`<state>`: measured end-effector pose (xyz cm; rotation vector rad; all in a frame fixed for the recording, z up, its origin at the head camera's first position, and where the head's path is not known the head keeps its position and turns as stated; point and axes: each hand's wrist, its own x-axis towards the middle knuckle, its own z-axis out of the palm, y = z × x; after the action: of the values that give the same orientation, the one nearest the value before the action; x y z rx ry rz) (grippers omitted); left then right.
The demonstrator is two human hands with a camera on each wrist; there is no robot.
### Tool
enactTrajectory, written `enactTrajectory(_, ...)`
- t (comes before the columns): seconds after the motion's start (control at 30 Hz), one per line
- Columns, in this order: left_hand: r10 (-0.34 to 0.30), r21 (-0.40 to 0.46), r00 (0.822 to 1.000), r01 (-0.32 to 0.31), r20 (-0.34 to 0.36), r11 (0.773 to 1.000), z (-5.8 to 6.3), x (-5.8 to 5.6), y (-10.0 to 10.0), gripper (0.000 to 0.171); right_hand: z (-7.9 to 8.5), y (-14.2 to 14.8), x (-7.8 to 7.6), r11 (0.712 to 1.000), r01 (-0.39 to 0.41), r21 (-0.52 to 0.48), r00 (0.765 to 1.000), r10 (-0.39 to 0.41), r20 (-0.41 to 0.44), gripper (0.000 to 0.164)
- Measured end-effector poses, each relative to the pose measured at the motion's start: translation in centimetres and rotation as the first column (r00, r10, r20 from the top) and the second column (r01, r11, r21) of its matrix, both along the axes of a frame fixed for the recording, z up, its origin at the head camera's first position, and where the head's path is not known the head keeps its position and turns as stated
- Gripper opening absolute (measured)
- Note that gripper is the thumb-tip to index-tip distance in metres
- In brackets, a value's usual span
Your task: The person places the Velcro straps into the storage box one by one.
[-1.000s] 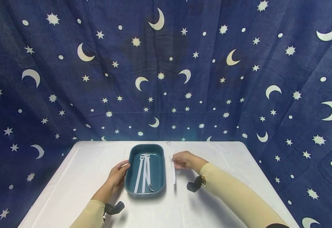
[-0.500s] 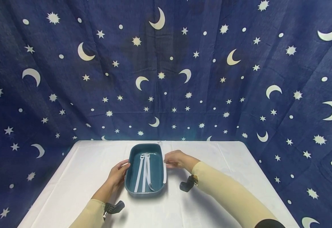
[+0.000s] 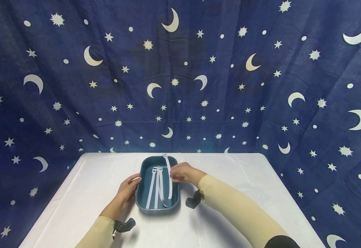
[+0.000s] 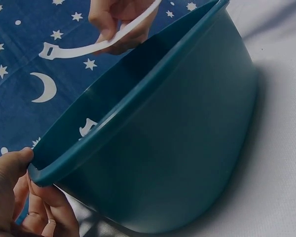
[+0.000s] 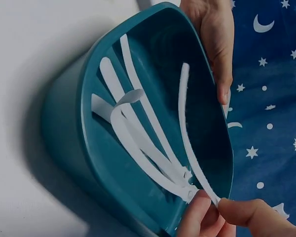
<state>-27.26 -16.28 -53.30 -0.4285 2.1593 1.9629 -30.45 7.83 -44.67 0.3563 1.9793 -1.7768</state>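
Note:
A teal plastic bin point(image 3: 157, 210) stands on the white-covered table. My left hand point(image 3: 127, 190) grips its left rim, thumb on the rim and fingers outside, as the left wrist view shows. Between thumb and fingers, my right hand point(image 3: 184, 173) pinches a white hook-and-loop cable tie point(image 5: 185, 113) with a slotted head point(image 4: 49, 51). This tie hangs over the right part of the bin, its head end beyond the far rim. Inside lie several similar white ties point(image 3: 150, 189), heads toward the far end; one has a curled tail point(image 5: 130, 97).
A white cloth point(image 3: 223, 220) covers the table on both sides of the bin. Behind stands a dark blue curtain point(image 3: 118, 93) printed with moons and stars. Each wrist wears a black camera mount, such as the right wrist mount point(image 3: 193, 199).
My right hand has moved left, carrying the tie from beside the bin, across the right rim, to above the bin's inside. My left hand and the bin have stayed in place.

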Motion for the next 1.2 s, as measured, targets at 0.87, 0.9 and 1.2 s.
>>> enactTrajectory(0.87, -0.022, 0.022, 0.999, 0.021, 0.030, 1.000, 0.2, -0.1, -0.1, 0.059, -1.4, -3.2, -0.3, 0.967, 0.012, 0.255, 0.980, 0.039, -0.193, 0.014)
enactTrajectory(0.9, -0.019, 0.020, 0.999, 0.018, 0.030, 1.000, 0.2, -0.1, 0.0, 0.059, -1.5, -3.4, -0.4, 0.963, 0.012, 0.270, 0.980, 0.043, -0.196, 0.016)
enactTrajectory(1.2, -0.037, 0.033, 0.999, 0.037, 0.026, 0.999, 0.6, 0.0, -0.2, 0.057, -2.8, -4.4, -0.7, 0.939, 0.017, 0.343, 0.978, 0.056, -0.200, 0.011)
